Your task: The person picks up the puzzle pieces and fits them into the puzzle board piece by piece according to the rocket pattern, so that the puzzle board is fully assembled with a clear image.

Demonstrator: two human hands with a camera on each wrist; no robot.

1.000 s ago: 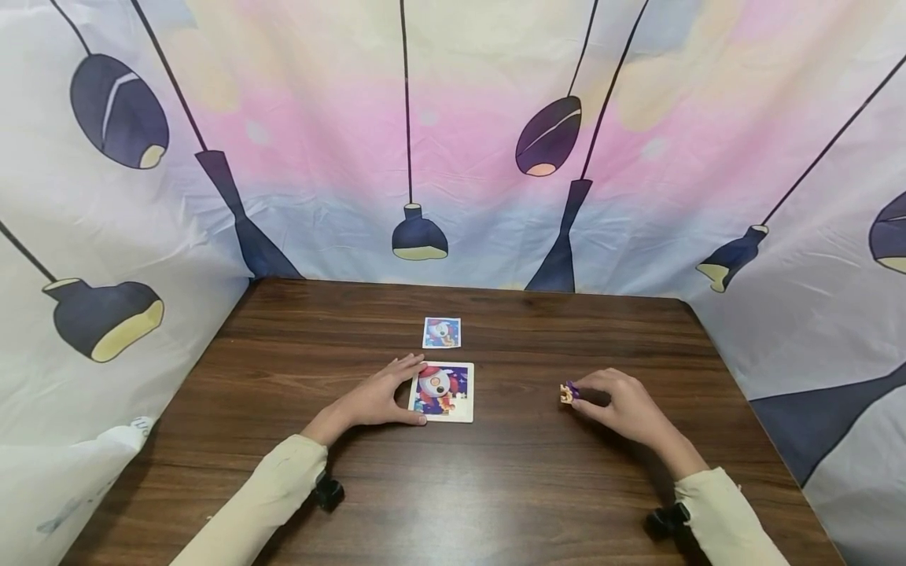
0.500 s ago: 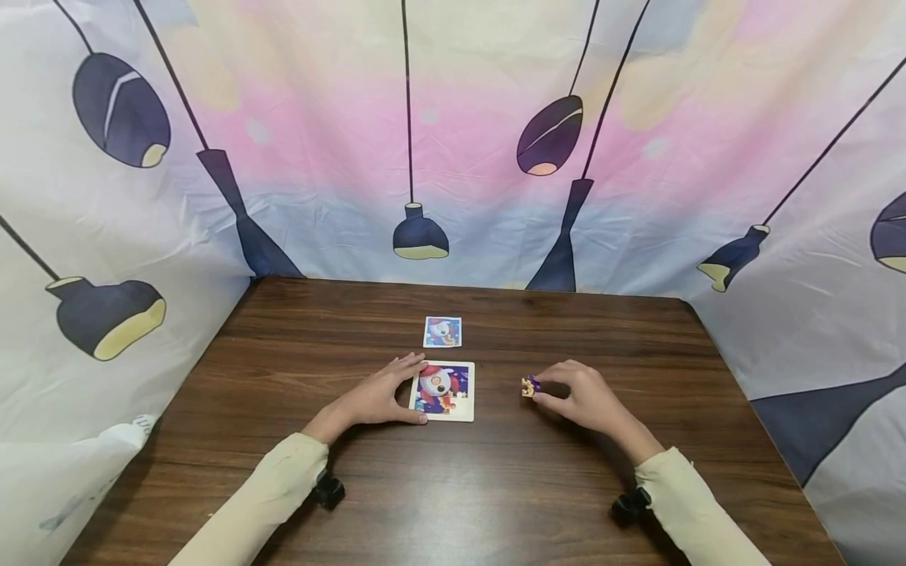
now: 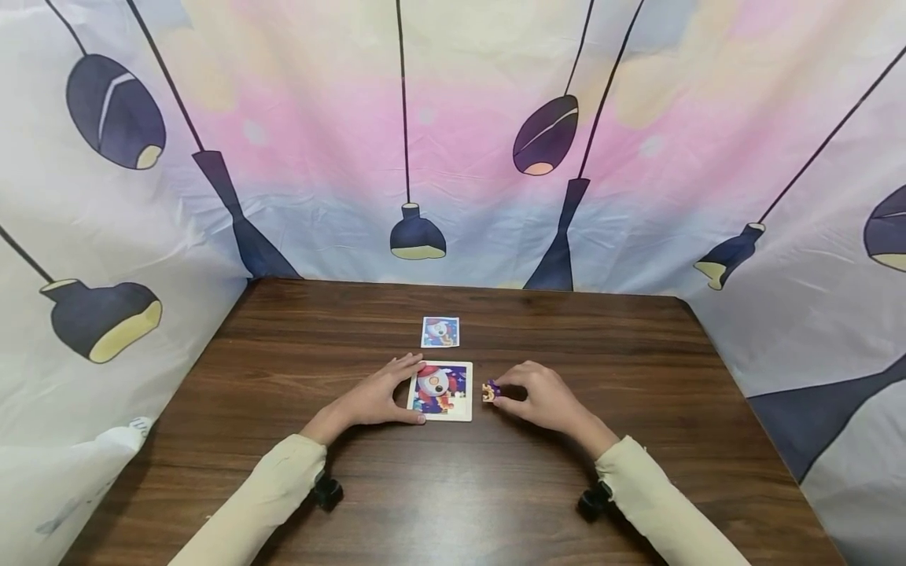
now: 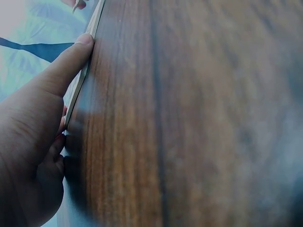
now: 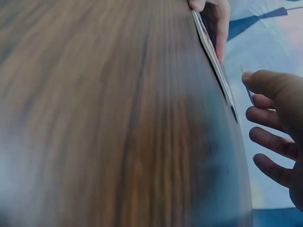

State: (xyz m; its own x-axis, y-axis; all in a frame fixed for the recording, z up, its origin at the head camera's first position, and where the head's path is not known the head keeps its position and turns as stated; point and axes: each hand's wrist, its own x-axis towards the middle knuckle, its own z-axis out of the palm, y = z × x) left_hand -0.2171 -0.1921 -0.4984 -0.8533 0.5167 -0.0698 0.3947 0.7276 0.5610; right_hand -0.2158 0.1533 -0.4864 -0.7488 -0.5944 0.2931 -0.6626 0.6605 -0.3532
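In the head view a square jigsaw puzzle board [image 3: 462, 407] lies flat on the table, with a white cartoon figure pictured in it. Cream backing shows at its lower right corner. My left hand [image 3: 378, 395] holds the board at its left side, thumb at the near edge and fingers at the far corner. Just right of the board, my right hand [image 3: 541, 395] pinches a small purple and orange puzzle piece [image 3: 489, 392] between thumb and fingers. The right wrist view shows this piece [image 5: 249, 92] edge-on, apart from the board [image 5: 214, 59].
Behind the board lies a small picture card [image 3: 440, 332] with a matching image. The brown wooden table [image 3: 439, 503] ends at a printed curtain [image 3: 325, 157] with hanging-lamp drawings, which encloses the back and both sides.
My right hand has moved left across the table with the puzzle piece, from well right of the board to close beside it. The left hand and board have stayed in place.
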